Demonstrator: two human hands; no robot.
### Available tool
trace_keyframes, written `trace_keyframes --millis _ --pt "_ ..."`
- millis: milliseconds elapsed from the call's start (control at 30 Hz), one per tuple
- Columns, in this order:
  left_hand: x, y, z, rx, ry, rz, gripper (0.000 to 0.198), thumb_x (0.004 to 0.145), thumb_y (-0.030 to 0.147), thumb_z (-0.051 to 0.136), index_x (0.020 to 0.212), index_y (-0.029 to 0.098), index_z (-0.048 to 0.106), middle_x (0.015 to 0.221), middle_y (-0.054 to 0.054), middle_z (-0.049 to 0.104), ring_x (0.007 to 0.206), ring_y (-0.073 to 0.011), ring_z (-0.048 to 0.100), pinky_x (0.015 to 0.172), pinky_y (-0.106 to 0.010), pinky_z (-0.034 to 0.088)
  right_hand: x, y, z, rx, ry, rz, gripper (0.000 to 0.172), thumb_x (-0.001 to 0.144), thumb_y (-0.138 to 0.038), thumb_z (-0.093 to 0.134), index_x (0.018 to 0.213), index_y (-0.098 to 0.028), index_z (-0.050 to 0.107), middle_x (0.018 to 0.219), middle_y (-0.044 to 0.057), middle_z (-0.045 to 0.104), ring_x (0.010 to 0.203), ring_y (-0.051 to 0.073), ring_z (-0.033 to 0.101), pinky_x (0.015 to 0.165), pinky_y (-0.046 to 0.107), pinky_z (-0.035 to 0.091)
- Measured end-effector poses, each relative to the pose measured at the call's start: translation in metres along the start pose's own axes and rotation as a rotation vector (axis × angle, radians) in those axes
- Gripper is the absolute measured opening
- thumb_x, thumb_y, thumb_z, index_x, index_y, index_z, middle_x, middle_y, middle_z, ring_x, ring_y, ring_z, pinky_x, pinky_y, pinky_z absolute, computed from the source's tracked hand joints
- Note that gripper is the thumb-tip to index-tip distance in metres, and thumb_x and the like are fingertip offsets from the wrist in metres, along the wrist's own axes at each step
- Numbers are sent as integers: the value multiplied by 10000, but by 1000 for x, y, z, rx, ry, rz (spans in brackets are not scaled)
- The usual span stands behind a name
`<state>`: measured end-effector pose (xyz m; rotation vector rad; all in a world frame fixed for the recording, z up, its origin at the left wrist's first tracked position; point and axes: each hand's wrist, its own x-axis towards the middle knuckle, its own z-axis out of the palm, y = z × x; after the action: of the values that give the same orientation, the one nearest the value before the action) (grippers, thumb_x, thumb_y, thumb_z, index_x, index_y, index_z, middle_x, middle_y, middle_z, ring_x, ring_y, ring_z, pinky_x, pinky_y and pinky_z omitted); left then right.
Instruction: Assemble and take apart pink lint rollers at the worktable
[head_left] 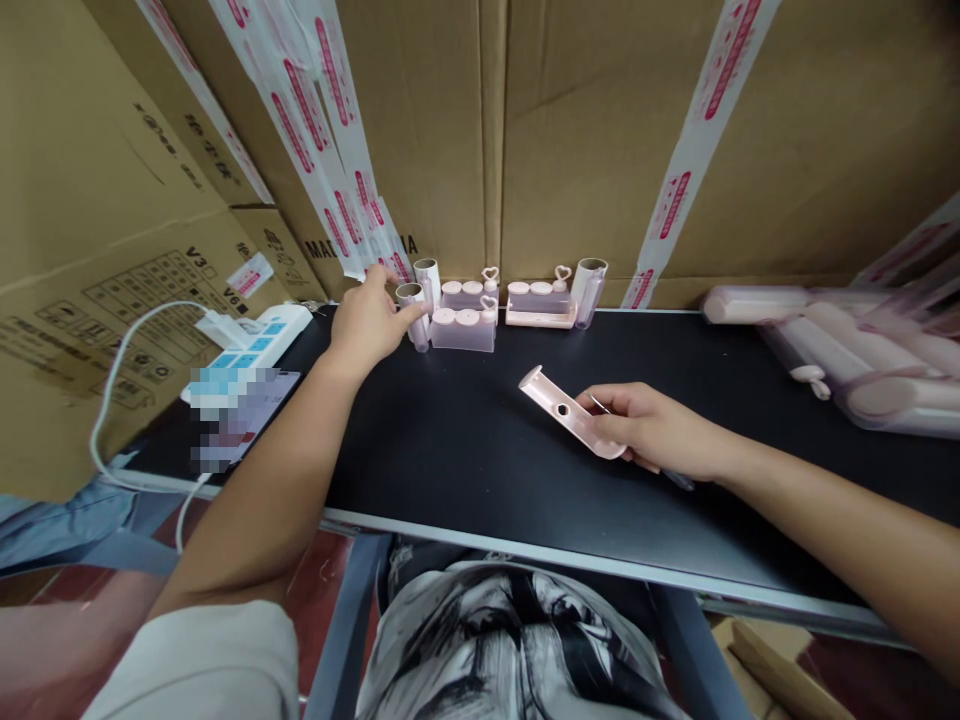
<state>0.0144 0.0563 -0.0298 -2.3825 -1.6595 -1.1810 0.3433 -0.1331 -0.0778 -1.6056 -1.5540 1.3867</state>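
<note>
My right hand (652,425) is closed round a pale pink half-round trough (559,408) with a hole in its middle. A thin metal tool (679,480) also shows at this hand, its tip above the fingers and its dark end below; its kind is unclear. At the back of the table, my left hand (375,318) has thumb and fingers apart about a standing tube (412,325) with a clear purplish sleeve. Whether it touches the tube is unclear. Beside it stand another tube (426,270) and a translucent purplish case (465,333) with round pink pieces and a heart-shaped loop.
More cases (540,308) and a tube (591,285) stand against the cardboard wall (600,150). Blurred pink and purplish tubes (862,350) lie at the right. A power strip (262,345), phone (259,410) and white cable (97,420) are at the left.
</note>
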Motion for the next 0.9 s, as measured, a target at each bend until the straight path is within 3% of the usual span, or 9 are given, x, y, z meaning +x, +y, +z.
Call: trace_keyframes --millis 100,133,233,267,367,500,567,700,900 --pt "-23 34 -2 21 113 172 288 960 446 627 1091 194 677 839 -46 682 825 -228 668 799 -347 493 1 0 0 16 -7 29 248 837 -387 668 978 -191 723 602 -38 530 431 70 396 317 157 303" --pt "-36 49 -1 25 74 306 285 990 441 582 1081 192 688 875 -59 700 843 -226 677 797 -347 498 1 0 1 22 -12 43 262 835 -387 669 992 -189 735 598 -37 529 426 68 392 314 156 296" --pt "-79 92 8 128 -286 821 304 1018 471 552 1088 223 712 924 -66 734 818 -213 701 693 -329 497 1 1 2 46 -34 68 284 828 -382 662 1007 -180 753 575 -36 537 403 64 380 303 151 292" --pt "-92 103 12 145 -351 945 283 1034 428 535 1091 215 712 925 -66 739 778 -199 702 643 -323 486 2 1 2 61 -43 71 281 826 -377 657 1000 -178 752 570 -36 544 396 63 381 302 149 294" --pt "-116 119 25 178 -391 1105 214 1029 228 506 1068 168 708 957 -81 745 778 -195 723 547 -324 454 3 1 3 139 -79 78 262 821 -375 660 960 -169 740 550 -41 541 378 60 376 296 142 287" --pt "-109 113 32 229 -443 1073 223 995 135 487 975 150 708 936 -75 727 782 -220 725 528 -350 447 7 0 2 258 -107 76 347 892 -502 659 872 -159 704 492 -45 491 355 54 328 290 141 273" --pt "-97 104 30 268 -495 988 212 995 155 502 995 153 714 965 -82 725 827 -235 730 562 -351 459 9 0 0 308 -34 72 391 925 -541 649 910 -155 711 573 -7 577 371 49 342 290 141 281" --pt "-69 81 24 424 -569 712 225 1001 242 533 950 168 740 939 -101 721 781 -243 714 577 -339 417 13 1 -5 342 134 60 298 922 -429 686 1057 -169 739 904 69 707 448 52 425 284 150 315" --pt "-41 51 29 474 -623 512 275 1000 282 507 961 186 761 1002 -114 742 880 -284 707 618 -334 394 12 4 -9 276 149 21 331 795 -270 734 1116 -191 718 918 46 673 528 83 479 316 168 385"
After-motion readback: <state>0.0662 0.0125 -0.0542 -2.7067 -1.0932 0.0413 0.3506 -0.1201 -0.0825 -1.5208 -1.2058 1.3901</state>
